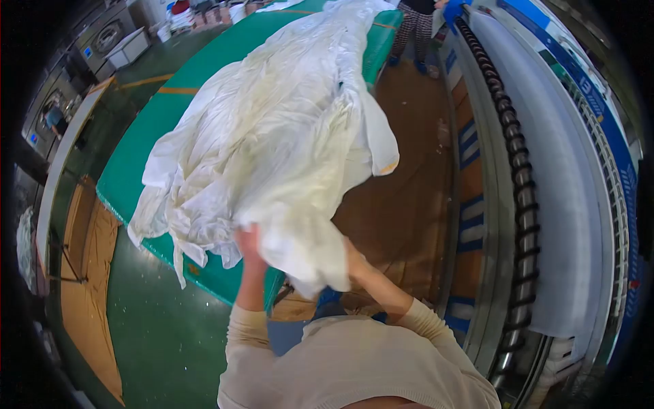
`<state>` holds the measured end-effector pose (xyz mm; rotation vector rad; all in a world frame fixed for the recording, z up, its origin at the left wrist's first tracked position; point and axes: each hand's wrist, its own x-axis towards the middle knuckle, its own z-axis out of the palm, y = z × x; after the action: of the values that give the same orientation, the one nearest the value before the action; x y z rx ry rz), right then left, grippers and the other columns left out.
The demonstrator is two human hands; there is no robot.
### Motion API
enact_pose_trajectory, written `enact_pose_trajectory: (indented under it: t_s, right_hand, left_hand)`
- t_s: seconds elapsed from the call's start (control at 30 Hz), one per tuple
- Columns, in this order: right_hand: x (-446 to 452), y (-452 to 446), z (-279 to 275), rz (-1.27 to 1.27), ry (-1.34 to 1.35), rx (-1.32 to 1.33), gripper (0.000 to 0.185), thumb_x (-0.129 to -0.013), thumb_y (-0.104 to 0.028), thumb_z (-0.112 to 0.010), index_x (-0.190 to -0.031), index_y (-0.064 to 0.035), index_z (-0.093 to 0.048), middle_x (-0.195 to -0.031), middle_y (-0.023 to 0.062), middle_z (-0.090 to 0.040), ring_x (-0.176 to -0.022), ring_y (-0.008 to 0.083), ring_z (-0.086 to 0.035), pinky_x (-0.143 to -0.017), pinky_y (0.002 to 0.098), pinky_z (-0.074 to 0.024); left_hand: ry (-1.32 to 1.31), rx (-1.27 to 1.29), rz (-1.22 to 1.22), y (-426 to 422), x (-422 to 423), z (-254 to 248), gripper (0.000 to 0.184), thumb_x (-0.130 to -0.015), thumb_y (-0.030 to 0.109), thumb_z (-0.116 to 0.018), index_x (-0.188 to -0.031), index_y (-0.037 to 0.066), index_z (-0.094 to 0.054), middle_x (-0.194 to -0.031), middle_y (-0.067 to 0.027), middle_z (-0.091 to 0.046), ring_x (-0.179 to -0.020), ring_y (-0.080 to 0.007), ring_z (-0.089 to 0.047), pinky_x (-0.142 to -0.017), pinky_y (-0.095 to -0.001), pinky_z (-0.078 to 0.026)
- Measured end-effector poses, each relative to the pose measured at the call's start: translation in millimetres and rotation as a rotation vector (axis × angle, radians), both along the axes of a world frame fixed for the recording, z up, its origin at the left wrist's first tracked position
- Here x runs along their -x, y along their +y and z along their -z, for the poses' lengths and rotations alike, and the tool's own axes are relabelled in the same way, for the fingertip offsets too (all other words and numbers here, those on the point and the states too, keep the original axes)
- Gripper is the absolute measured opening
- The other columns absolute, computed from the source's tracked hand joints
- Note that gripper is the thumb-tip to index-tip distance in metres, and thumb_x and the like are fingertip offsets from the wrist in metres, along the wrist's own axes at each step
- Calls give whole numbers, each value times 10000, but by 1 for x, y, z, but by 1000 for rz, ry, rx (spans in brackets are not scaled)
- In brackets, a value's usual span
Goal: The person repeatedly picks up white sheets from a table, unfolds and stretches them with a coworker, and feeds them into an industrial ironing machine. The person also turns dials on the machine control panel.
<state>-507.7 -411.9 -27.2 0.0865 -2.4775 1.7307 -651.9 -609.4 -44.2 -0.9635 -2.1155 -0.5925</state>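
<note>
A large heap of rumpled white sheets lies along the green table. A near part of the cloth, a white sheet, is drawn up over the table's near end, toward my body, and is blurred by motion. My left hand is closed at the left edge of this lifted part, its fingers partly smeared. At the right edge my right hand grips the cloth, with most of its fingers hidden behind the fabric. The sheet spans the space between both hands.
On the right runs a long ironing machine with a spiral-wound roller. Brown sheeting covers the floor between it and the table. Another person stands at the far end. Washing machines line the left.
</note>
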Motion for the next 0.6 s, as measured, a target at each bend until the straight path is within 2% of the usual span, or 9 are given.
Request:
enact_pose_trajectory:
  t_s: [0.07, 0.1, 0.13, 0.17, 0.23, 0.33, 0.43, 0.53, 0.6]
  right_hand:
    - [25, -45, -21, 42, -34, 536, 497, -854, -227, -628, -1239, 36, -459, -1039, 178, -602, -997, 299, -570, -872, 372, -465]
    - [31, -59, -18, 23, -47, 543, 497, -854, -227, -628, -1239, 36, -459, -1039, 178, -602, -997, 299, -570, -872, 372, -465]
    - [38, -69, -15, -43, -168, 269, 504, -852, -253, -631, -1222, 45, -463, -1052, 196, -595, -1002, 325, -563, -867, 395, -464]
    - [44, -78, -12, -108, -280, -9, 515, -851, -279, -634, -1205, 54, -466, -1065, 215, -589, -1007, 351, -555, -861, 419, -462]
    - [48, -91, 6, -181, -381, -288, 527, -849, -304, -636, -1188, 63, -470, -1079, 233, -582, -1012, 377, -548, -856, 442, -461]
    - [34, -103, 69, -100, -126, -737, 538, -840, -352, -635, -1145, 64, -483, -1126, 231, -569, -1022, 396, -538, -829, 498, -457]
    - [28, -105, 79, -55, -60, -706, 532, -830, -357, -636, -1139, 50, -490, -1113, 222, -570, -1024, 386, -537, -811, 494, -461]
    - [30, -105, 95, 6, -16, -689, 525, -822, -363, -642, -1134, 33, -497, -1097, 204, -572, -1032, 374, -535, -794, 495, -462]
    - [30, -99, 98, 12, -18, -707, 515, -822, -368, -641, -1139, 12, -503, -1094, 181, -572, -1047, 360, -531, -806, 493, -456]
  left_hand:
    - [-290, -237, -149, -47, 16, -6, 312, -835, 137, -641, -1096, -18, -566, -903, -98, -607, -856, -243, -565, -854, -379, -434]
    - [-633, -536, -130, -68, 31, -1, 295, -781, 95, -661, -1046, 0, -572, -937, -117, -607, -858, -225, -566, -776, -353, -434]
    - [-965, -848, -103, -89, 52, 10, 290, -727, 53, -681, -996, 17, -578, -971, -136, -607, -860, -207, -567, -698, -327, -434]
    - [-959, -856, -125, -118, 78, 30, 290, -727, 53, -681, -996, 17, -578, -971, -136, -607, -860, -207, -567, -698, -327, -434]
    - [-1058, -513, -76, -168, 125, 72, 284, -741, -56, -596, -1011, 29, -582, -979, -105, -607, -853, -173, -585, -684, -307, -454]
    - [-670, -502, -137, -154, 156, 39, 286, -758, -97, -543, -1016, 21, -580, -1005, -120, -614, -864, -221, -615, -717, -317, -482]
    - [-470, -322, -96, -116, 217, 38, 313, -779, -58, -562, -1084, 14, -556, -1025, -157, -613, -914, -276, -628, -783, -347, -503]
    - [-522, -194, -129, -62, 295, 82, 387, -804, 67, -618, -1177, 14, -530, -1088, -193, -612, -960, -325, -621, -818, -403, -504]
    - [-166, -83, -184, -42, 350, 133, 532, -834, 248, -642, -1276, 11, -465, -1174, -222, -588, -1032, -339, -610, -865, -441, -490]
